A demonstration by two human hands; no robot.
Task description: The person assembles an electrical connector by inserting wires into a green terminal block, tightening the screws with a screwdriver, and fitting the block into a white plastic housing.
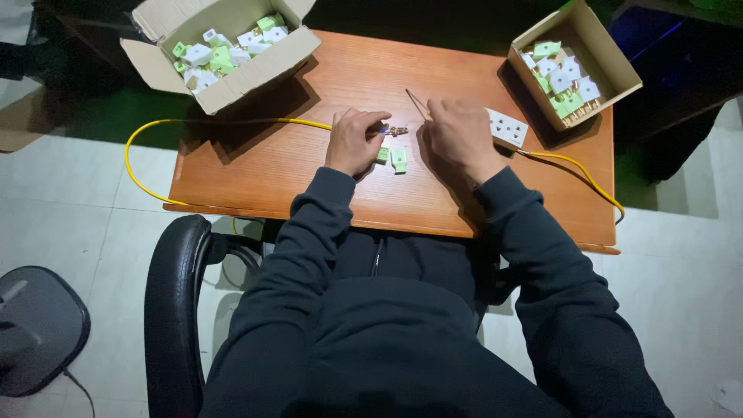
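Two cardboard boxes point(224, 93) point(611, 66) of green-white plugs point(220, 54)

Both forearms, in dark long sleeves, reach forward from the seated body and angle inward, so the two bare hands sit near each other but apart. The left hand point(354, 142) rests palm down with its knuckles up, the fingers curled and the thumb and fingertips pinched together at its inner, right-hand edge. The right hand point(460, 134) is likewise turned back-up, fingers bent under and bunched toward the thumb at its far inner corner, the wrist slightly cocked. Both sleeve cuffs stop just behind the wrists, and the elbows spread outward.
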